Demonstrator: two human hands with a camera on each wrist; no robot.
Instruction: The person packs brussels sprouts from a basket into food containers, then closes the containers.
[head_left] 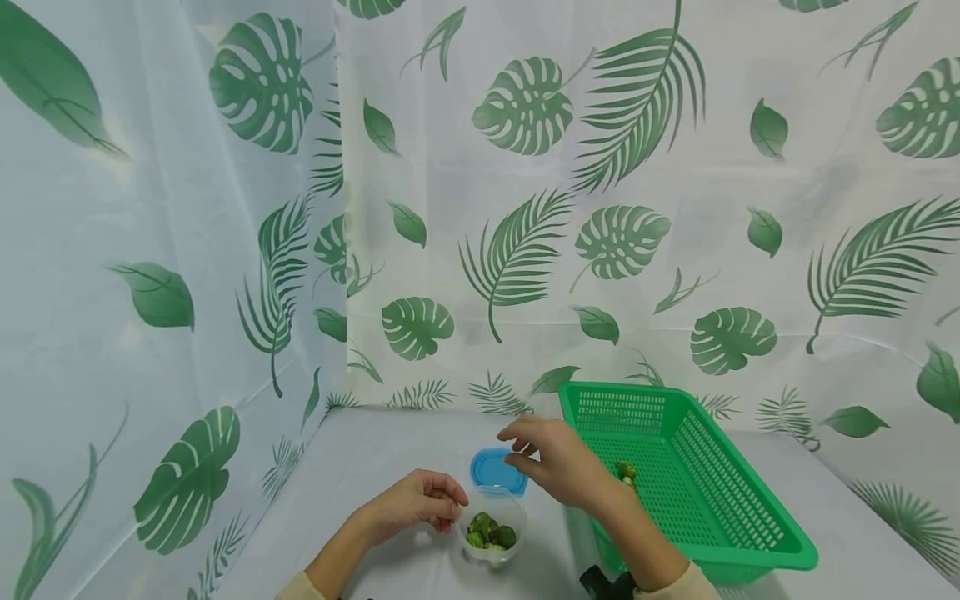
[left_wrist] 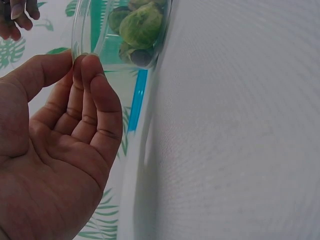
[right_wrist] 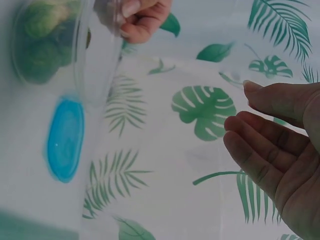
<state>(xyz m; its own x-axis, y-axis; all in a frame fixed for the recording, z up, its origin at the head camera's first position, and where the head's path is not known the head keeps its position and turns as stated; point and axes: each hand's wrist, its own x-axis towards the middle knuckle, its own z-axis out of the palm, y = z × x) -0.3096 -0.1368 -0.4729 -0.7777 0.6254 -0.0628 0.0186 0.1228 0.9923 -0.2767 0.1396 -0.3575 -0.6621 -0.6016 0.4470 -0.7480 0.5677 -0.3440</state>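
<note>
On the white worktop [head_left: 390, 467] stands a small clear plastic container [head_left: 492, 527] with several Brussels sprouts [head_left: 491, 532] in it, near the front edge and just left of a green plastic basket [head_left: 697, 483]. The left hand [head_left: 416, 500] lies beside the container on its left, its fingers curled inward with the fingertips [left_wrist: 87, 67] touching the clear rim; the left wrist view shows thumb and fingers meeting at that rim, so the hand pinches the container's edge lightly. In the same view the sprouts show through the wall, round and pale green. The right hand [head_left: 558, 462] hovers above and a little behind the container, over a blue lid [head_left: 495, 468] that lies flat on the worktop just behind the container. Its fingers are relaxed and slightly bent, and in the right wrist view they are apart from one another and hold nothing, so this hand is released. The lid touches neither hand. The basket sits tilted toward the right, and one more Brussels sprout [head_left: 626, 472] lies on its mesh floor near the right wrist. A curtain printed with green leaves [head_left: 525, 250] hangs behind and to the left of the worktop.
</note>
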